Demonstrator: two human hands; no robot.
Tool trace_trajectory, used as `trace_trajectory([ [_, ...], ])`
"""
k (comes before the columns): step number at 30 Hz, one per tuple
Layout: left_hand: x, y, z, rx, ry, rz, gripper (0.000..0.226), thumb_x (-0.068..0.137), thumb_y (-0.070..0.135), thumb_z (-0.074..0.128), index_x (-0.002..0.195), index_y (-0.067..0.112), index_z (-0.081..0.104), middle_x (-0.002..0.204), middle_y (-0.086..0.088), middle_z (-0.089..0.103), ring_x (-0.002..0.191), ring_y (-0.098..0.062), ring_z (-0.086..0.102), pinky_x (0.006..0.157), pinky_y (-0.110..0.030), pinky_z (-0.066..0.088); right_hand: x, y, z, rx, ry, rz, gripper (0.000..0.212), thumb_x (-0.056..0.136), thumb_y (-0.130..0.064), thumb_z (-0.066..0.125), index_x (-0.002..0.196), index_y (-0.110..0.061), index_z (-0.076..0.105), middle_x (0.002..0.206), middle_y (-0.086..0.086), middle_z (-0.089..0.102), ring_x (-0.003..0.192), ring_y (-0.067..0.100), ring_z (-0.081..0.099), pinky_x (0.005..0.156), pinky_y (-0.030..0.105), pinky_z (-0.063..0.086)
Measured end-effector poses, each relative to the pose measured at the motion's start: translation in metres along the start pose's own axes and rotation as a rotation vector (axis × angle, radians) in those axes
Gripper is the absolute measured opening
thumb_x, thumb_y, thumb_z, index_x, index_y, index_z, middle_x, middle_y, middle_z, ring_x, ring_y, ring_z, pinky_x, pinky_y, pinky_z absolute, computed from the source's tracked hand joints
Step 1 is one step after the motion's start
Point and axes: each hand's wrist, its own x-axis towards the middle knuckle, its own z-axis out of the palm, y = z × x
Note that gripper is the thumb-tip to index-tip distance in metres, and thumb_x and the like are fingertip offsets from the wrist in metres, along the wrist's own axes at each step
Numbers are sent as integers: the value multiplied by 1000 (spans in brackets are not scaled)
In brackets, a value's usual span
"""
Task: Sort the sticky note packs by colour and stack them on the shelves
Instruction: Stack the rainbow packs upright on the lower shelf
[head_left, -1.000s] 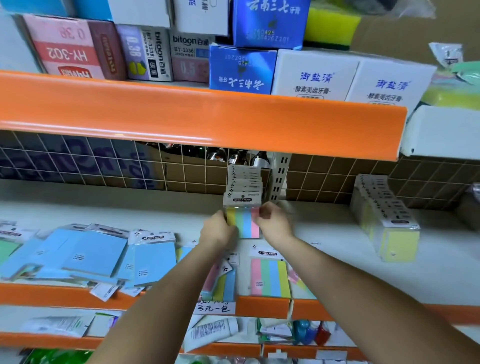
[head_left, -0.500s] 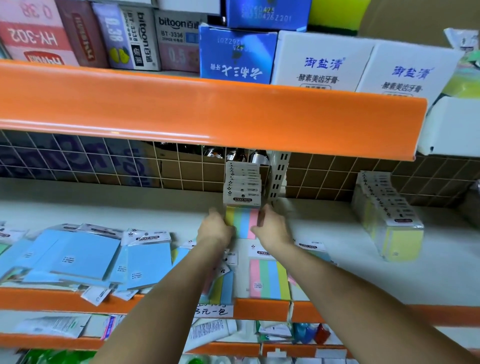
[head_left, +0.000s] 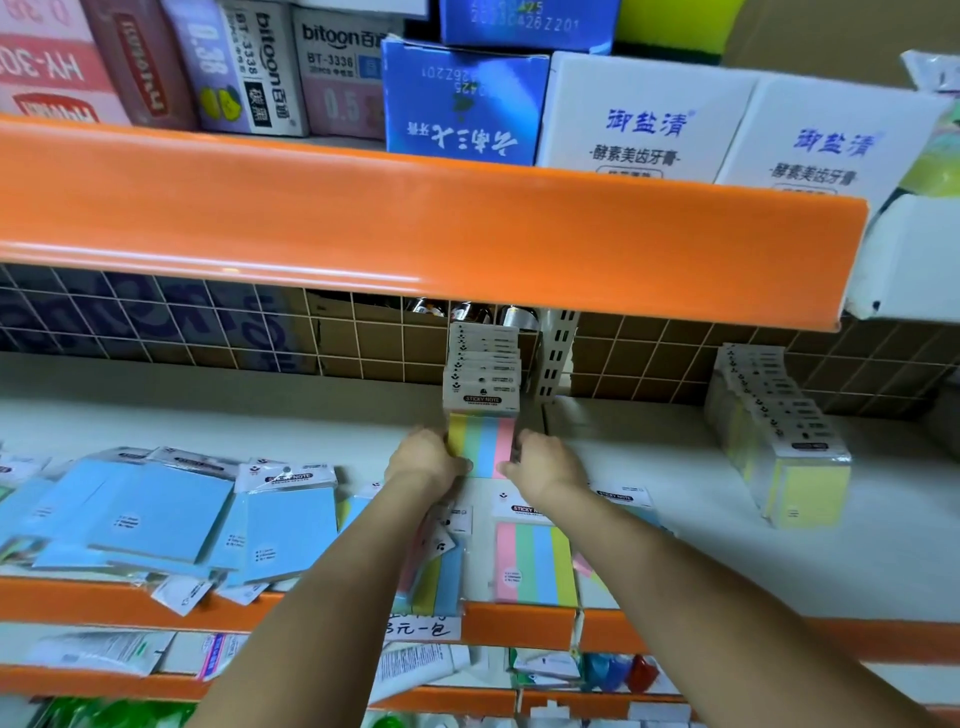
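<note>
Two hands meet at the middle of the white shelf, and both are yours: your left hand clasps the left edge of the multicolour pack at the front of a row, and your right hand clasps its right edge, so each grip is closed on that same pack with the fingers curled round its sides. The pack stands upright with yellow, green, blue and pink stripes facing you, and behind it the row of striped packs runs back toward the wire grid, their white header cards overlapping one after another. To your right, well apart from your hands, a row of yellow packs stands on the same shelf, angled toward the front edge. To your left a loose heap of blue packs lies flat, some overlapping and one or two corners hanging past the orange shelf lip. Near the front, just below your right forearm, a flat striped pack lies face up, and more striped ones lie partly hidden under your left forearm. A handwritten price tag sits on the lip beneath them. Above, the upper shelf carries white boxes and a blue box.
</note>
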Motion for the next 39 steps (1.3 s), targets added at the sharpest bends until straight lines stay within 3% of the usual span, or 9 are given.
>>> trace_trajectory([
  [6,-4,1,-1,-13,-2,-7,43,84,35,68,120,13,58,124,-10,53,113,-28,51,88,-32,42,-2,1,0,57,-23,10,34,93,-33,59,118,-10,56,118,12,63,109,32,59,78,31,45],
  [10,-8,4,-10,-67,-33,-43,35,85,30,68,112,9,61,116,-11,62,94,-26,55,75,-27,39,1,3,-9,116,-118,-16,26,90,-28,63,108,-12,53,109,10,60,92,26,55,70,27,40],
  [13,-16,6,-16,-89,27,-89,32,89,22,62,116,4,57,117,-15,62,104,-31,58,75,-28,40,-8,5,-19,170,-151,-71,16,90,-17,60,100,-12,49,96,6,51,83,25,50,61,28,42],
  [18,-38,16,-22,51,132,-56,34,87,21,55,118,9,49,120,-11,56,110,-31,55,83,-34,44,-15,16,-30,68,-102,-72,12,86,-12,56,97,-8,53,98,11,56,85,29,55,70,35,51],
  [21,-52,31,-21,140,99,-9,25,85,20,55,109,13,59,115,-10,62,106,-31,59,81,-29,43,-22,21,-41,9,-120,14,14,82,-9,54,69,-7,49,63,9,55,67,26,57,49,24,38],
  [24,-71,43,-11,285,-9,36,14,86,22,55,98,16,58,112,-9,65,107,-28,59,83,-28,38,-38,24,-48,8,-232,110,23,80,-10,57,59,-8,47,35,3,49,33,18,50,45,20,39],
  [33,-97,49,23,288,-149,7,34,86,20,54,120,13,54,126,-7,58,117,-26,55,96,-32,40,-64,28,-38,171,-376,301,28,85,-21,69,76,4,63,74,18,73,60,25,72,65,32,61],
  [36,-98,49,22,156,-216,-62,20,81,18,59,99,12,59,114,-9,64,107,-26,62,87,-31,47,-67,30,-34,217,-341,338,27,84,-23,71,74,1,62,63,14,68,45,21,64,44,20,51],
  [39,-93,47,20,36,-269,-108,9,76,13,60,69,11,54,81,-8,68,86,-22,69,78,-28,54,-66,32,-32,271,-308,346,24,81,-20,74,71,-4,58,62,10,61,46,22,60,38,17,41],
])
